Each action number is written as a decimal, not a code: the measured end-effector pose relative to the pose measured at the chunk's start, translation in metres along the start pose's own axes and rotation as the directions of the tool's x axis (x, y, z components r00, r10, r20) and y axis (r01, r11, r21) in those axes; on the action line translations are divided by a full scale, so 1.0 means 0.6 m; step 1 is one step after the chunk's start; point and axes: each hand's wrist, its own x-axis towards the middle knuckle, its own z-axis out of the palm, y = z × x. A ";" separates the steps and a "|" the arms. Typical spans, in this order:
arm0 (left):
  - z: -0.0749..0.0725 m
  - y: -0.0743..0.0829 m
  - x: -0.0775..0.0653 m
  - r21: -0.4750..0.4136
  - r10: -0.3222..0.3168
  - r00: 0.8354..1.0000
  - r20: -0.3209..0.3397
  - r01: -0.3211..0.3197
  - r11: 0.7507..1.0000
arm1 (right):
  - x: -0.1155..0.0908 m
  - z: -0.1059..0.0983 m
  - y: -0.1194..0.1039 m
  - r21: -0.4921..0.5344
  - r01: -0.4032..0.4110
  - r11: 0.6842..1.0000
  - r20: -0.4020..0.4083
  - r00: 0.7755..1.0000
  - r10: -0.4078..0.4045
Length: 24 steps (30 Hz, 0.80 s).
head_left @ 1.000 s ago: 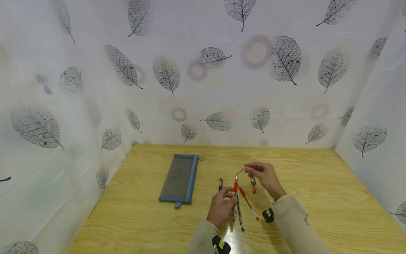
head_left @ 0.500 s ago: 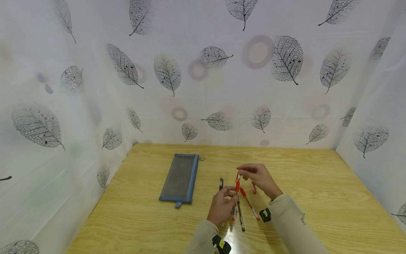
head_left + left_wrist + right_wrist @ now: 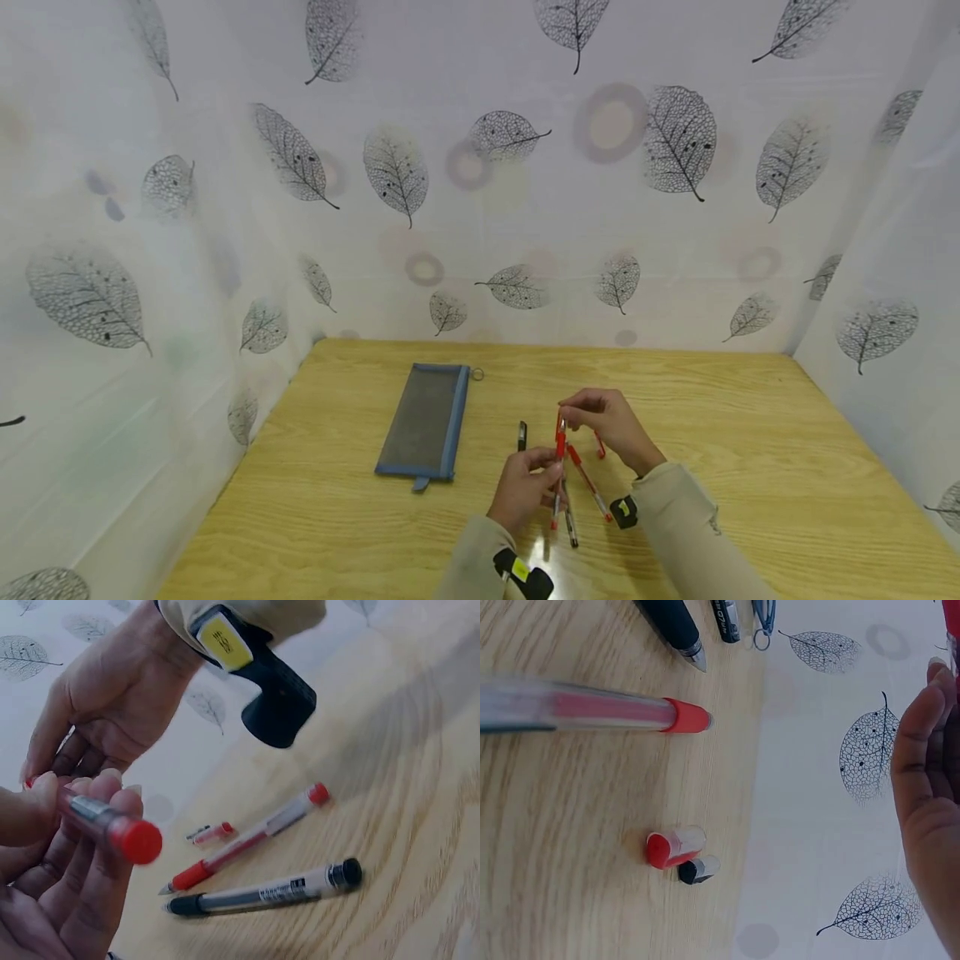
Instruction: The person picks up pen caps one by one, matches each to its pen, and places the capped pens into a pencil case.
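In the head view my left hand (image 3: 519, 492) holds a red gel pen (image 3: 560, 448) upright, tip upward, pinched between thumb and fingers. My right hand (image 3: 611, 427) comes in from the right and pinches a small red pen cap (image 3: 558, 423) right at the pen's tip. The left wrist view shows the held pen's red end plug (image 3: 141, 841) close up; the fingers partly cover its barrel. A second red gel pen (image 3: 247, 844) and a black gel pen (image 3: 270, 894) lie uncapped on the table beside the hands.
A red pen cap (image 3: 673, 847) and a black pen cap (image 3: 699, 869) lie together beyond the loose pens. Another black cap (image 3: 522, 435) lies left of the held pen. Further left, a grey mesh pouch (image 3: 422, 421) with blue edging lies flat. Leaf-patterned curtains (image 3: 510, 208) surround the wooden table.
My right hand has moved left and slightly down, bringing the red cap from a slant beside the tip to upright against it. The left hand keeps holding the pen almost in place.
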 end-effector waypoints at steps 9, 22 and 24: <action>0.004 0.008 -0.006 -0.052 -0.063 0.998 -0.008 0.062 0.997 | -0.005 -0.004 0.000 0.056 0.037 0.998 0.061 0.997 -0.041; 0.009 0.013 -0.008 -0.067 -0.143 0.990 0.005 0.143 0.987 | -0.014 -0.009 0.004 0.120 0.026 0.992 0.112 0.993 -0.040; 0.010 0.013 -0.008 -0.059 -0.150 0.989 -0.002 0.149 0.987 | -0.015 -0.007 0.007 0.127 0.010 0.992 0.107 0.994 -0.024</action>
